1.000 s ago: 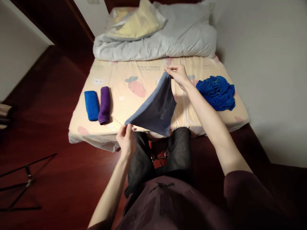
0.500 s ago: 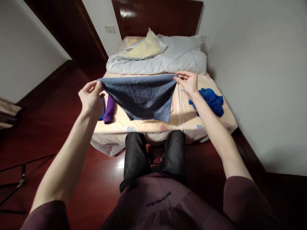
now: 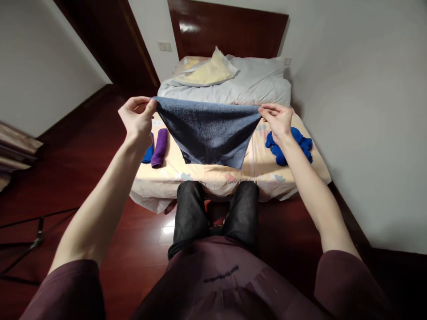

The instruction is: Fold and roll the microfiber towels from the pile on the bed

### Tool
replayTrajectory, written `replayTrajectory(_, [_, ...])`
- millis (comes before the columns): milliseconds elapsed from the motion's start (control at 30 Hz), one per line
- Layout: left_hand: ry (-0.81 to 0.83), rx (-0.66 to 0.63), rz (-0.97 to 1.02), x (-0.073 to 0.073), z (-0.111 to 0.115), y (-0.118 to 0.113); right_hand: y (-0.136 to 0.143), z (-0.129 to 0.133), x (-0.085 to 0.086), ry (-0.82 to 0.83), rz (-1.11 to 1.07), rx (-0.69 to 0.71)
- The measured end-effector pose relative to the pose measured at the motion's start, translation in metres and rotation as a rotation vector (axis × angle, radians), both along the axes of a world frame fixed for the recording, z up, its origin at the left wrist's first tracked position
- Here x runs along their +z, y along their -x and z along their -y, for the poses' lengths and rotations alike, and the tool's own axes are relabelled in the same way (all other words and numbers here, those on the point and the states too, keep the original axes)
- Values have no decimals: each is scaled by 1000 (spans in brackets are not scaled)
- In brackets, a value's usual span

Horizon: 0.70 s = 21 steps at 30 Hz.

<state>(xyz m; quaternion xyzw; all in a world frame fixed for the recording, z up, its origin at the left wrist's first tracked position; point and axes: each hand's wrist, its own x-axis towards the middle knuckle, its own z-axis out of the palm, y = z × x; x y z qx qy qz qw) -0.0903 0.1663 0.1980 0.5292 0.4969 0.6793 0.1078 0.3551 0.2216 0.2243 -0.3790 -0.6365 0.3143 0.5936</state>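
Note:
A grey-blue towel (image 3: 210,133) hangs stretched between my two hands above the bed. My left hand (image 3: 139,114) pinches its upper left corner, and my right hand (image 3: 276,119) pinches the upper right one. The cloth sags in the middle, its lower edge over the front part of the bed. Left of it on the sheet lies a rolled purple cloth (image 3: 159,148), beside a folded blue cloth (image 3: 147,153) partly behind my left wrist. A crumpled blue cloth (image 3: 279,153) lies at the right, partly covered by my right forearm.
The bed (image 3: 213,183) has a patterned yellow sheet. Across its far end lie a pale quilt (image 3: 263,82) and a light yellow pillow (image 3: 213,69), before a dark headboard (image 3: 230,31). Black stand legs (image 3: 36,240) are at lower left. A wall rises on the right.
The view has shifted a little. Both hands and the towel now appear further right, and the left hand is slightly higher. Both corners are still held.

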Motion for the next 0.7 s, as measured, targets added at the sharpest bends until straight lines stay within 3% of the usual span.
replayTrajectory(100, [48,-33,75,6,5,-9,-11,8,-4,54,-34,3])
replayTrajectory(400, [27,-131,14,29,27,-39,-38,48,-4,237,-104,-10])
replayTrajectory(567, [103,-209,62,29,41,-42,-52,67,-7,324,-120,-19])
replayTrajectory(700, [221,-220,114,22,40,-40,-54,70,-13,396,-129,-17])
